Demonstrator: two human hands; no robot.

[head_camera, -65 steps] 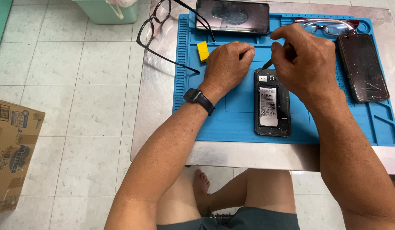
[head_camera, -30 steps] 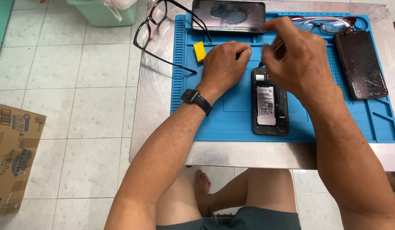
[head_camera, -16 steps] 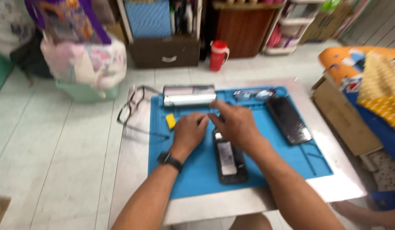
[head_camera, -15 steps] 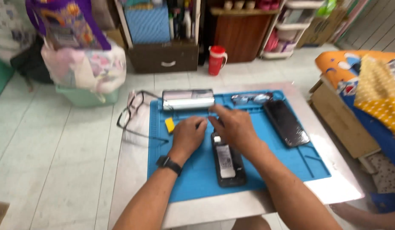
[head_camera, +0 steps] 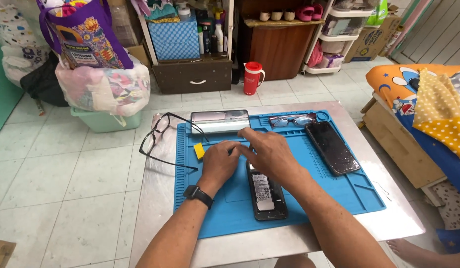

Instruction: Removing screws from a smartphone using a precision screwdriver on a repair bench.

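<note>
A black phone lies face down with its back off and its white battery showing, on a blue work mat. My right hand rests over the phone's top end, fingers closed around a thin dark tool whose tip points left. My left hand, with a black watch on its wrist, lies curled into a loose fist on the mat just left of the phone, touching the tool's tip. A small yellow pick lies left of that hand.
A second dark phone lies on the mat's right side, and a silvery phone panel lies at its far edge beside glasses. Black-framed eyeglasses sit on the metal table. Beyond stand a red jug, bags and shelves.
The view has tilted up from straight down at the mat to take in the room. Both hands stay at the open phone's top end.
</note>
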